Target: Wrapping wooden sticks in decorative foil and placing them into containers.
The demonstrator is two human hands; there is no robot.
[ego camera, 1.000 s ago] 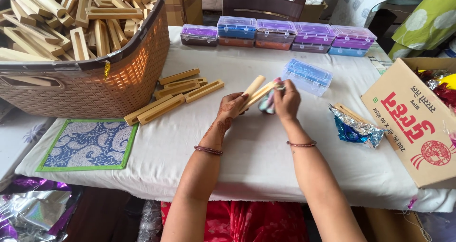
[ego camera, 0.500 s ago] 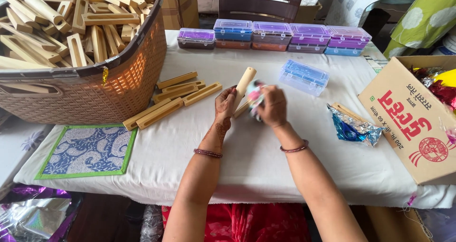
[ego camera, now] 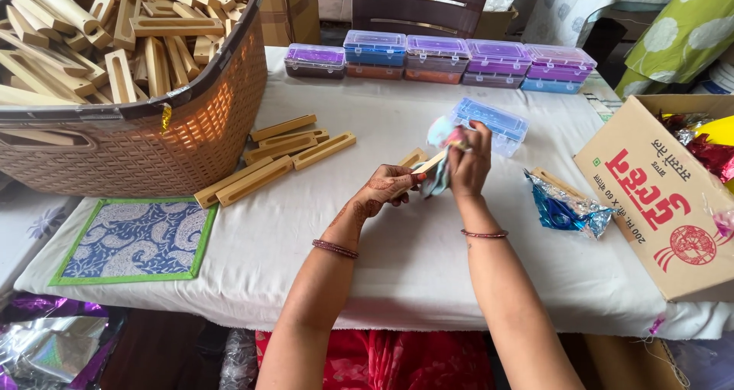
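left hand closed around the lower end of a pale wooden stick, palm turned up, thumb on top; right hand pinched shut on a bunch of soft pink and light-blue material at the stick's upper end, some of it hanging below the stick; the two hands nearly touching, both raised a little above the white tablecloth; stick's long axis running from lower left, inside the left fist, up and to the right toward the right fingertips, so the free end lies nearer the right hand; whether the material is wound on the stick or only held against it cannot be told.

just behind the right hand, a clear blue-lidded plastic box, apart from the fingers; to the right, a crumpled blue foil wrapper beside an open cardboard carton; to the left, well apart from the hands, slotted wooden bars lying loose on the cloth, and a brown woven basket heaped with more of them; along the far edge, a row of stacked lidded boxes; near left corner, a blue patterned mat with a green border.
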